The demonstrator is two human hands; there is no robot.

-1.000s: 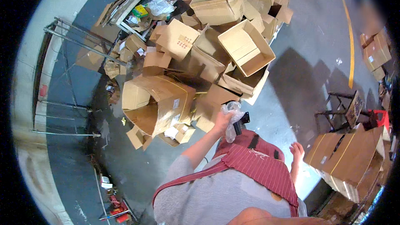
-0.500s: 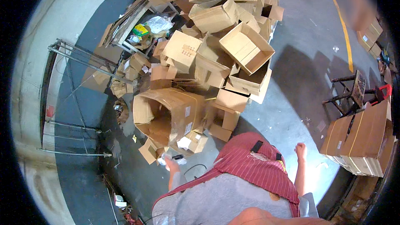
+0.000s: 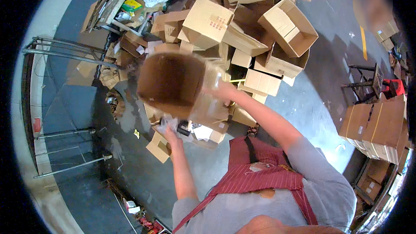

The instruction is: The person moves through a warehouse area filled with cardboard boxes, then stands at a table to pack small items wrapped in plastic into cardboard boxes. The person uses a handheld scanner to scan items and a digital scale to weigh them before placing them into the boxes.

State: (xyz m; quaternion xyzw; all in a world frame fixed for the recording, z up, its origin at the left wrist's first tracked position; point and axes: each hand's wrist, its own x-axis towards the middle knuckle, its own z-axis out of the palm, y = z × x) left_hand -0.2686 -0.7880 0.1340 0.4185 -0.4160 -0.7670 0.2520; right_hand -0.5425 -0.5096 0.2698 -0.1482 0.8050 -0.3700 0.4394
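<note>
A large open cardboard box (image 3: 173, 78) is tilted with its dark inside facing me, and it is smeared by motion. My right hand (image 3: 224, 92) is closed on its right side, the arm stretched out. Below the box, my left hand (image 3: 172, 135) grips some crumpled clear plastic (image 3: 168, 125). A black object (image 3: 184, 129) shows right beside it; whether the hand holds that too is unclear. Under and around the big box lie smaller opened cartons, among them one (image 3: 159, 147) near my left hand and one with white paper (image 3: 203, 132) on it.
A heap of cardboard boxes (image 3: 208, 21) fills the far middle. Metal rails (image 3: 73, 52) stick out from the left wall. On the right stand a wooden stool (image 3: 368, 82), a red stool (image 3: 393, 87) and strapped flat cardboard (image 3: 375, 125). A blurred person (image 3: 375, 6) is at far right.
My right hand has come up from my side and taken hold of the large box, which has tilted. My left hand has reached forward with the plastic. The view has shifted.
</note>
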